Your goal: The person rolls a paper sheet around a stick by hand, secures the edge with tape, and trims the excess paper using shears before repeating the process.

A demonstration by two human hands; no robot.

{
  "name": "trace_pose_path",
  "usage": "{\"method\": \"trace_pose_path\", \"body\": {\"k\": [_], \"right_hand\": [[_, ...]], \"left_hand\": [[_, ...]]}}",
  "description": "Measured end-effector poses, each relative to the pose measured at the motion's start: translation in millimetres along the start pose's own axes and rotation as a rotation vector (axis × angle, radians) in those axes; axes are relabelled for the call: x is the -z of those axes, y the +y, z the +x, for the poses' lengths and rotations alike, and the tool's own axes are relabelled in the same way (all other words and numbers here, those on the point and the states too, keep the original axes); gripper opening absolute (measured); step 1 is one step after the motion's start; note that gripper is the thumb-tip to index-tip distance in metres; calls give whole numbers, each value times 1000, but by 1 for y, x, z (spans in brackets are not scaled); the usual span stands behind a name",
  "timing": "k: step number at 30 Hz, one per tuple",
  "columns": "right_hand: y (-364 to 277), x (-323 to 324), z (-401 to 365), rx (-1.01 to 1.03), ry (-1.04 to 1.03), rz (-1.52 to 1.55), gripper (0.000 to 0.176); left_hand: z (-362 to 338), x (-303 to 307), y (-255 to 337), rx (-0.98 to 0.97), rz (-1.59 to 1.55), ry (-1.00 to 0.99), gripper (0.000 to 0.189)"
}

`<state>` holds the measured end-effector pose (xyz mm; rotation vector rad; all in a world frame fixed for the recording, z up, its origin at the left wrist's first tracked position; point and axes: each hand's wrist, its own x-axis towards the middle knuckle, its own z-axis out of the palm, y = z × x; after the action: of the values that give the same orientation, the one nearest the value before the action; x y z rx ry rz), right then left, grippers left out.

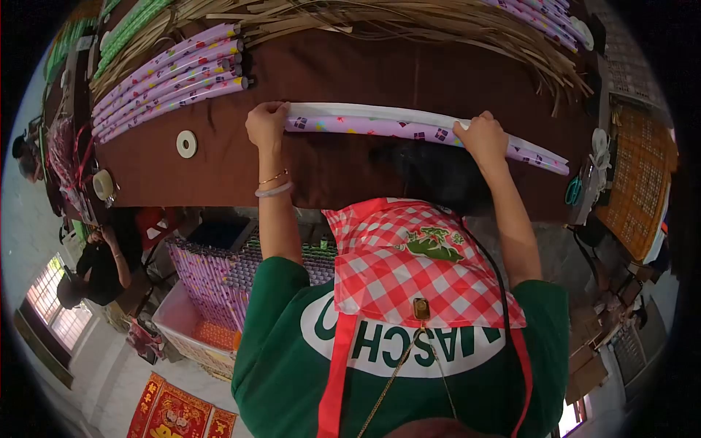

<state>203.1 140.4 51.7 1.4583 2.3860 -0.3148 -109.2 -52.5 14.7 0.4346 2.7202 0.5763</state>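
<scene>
A long lilac tube of wrapping paper [372,126], printed with small coloured figures, lies across the brown-covered table with a white strip along its far edge. At its left end, my left hand [267,125] pinches the paper edge between thumb and fingers. Farther along, my right hand [483,140] is closed over the roll and its white edge; the tube's right end [551,160] sticks out beyond it. Whether a core sits inside the paper is hidden. A white tape roll [187,144] lies left of my left hand.
Several finished-looking lilac tubes [182,69] lie at the back left, beside green ones [131,33]. Long tan strips [350,18] span the table's back. Teal scissors [574,190] rest at the right edge. Below left stands a bin [179,321] of tubes; another person [102,270] sits beyond.
</scene>
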Motion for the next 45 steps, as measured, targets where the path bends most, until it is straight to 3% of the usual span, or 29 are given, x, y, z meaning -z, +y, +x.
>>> {"method": "trace_pose_path", "body": {"k": [14, 23, 25, 30, 33, 36, 38, 39, 41, 45], "right_hand": [[-12, -6, 13, -78, 0, -77, 37], [-20, -11, 31, -104, -147, -190, 35], [-25, -1, 35, -142, -293, -203, 36], [-32, 13, 40, -132, -391, -212, 36], [-34, 13, 42, -130, -420, -224, 36], [-32, 8, 44, -128, -390, -248, 37], [-31, 3, 45, -124, -358, -260, 38], [-31, 5, 44, -124, -358, -259, 39], [-31, 5, 43, -115, -357, -250, 39], [-31, 4, 42, -123, -356, -244, 40]], "left_hand": [[0, 1, 0, 1, -1, -9, 20], [0, -1, -3, -26, -39, 16, 18], [0, 0, -4, -22, -45, 0, 22], [3, -2, -6, 22, -100, -46, 24], [4, -5, -2, -16, 62, 22, 23], [8, -7, -2, 20, 90, -2, 29], [13, -5, -3, 80, 186, 111, 48], [18, -2, -4, 84, 194, 119, 48], [27, 6, -7, 88, 187, -69, 63], [29, 9, -10, -34, 264, -77, 63]]}}
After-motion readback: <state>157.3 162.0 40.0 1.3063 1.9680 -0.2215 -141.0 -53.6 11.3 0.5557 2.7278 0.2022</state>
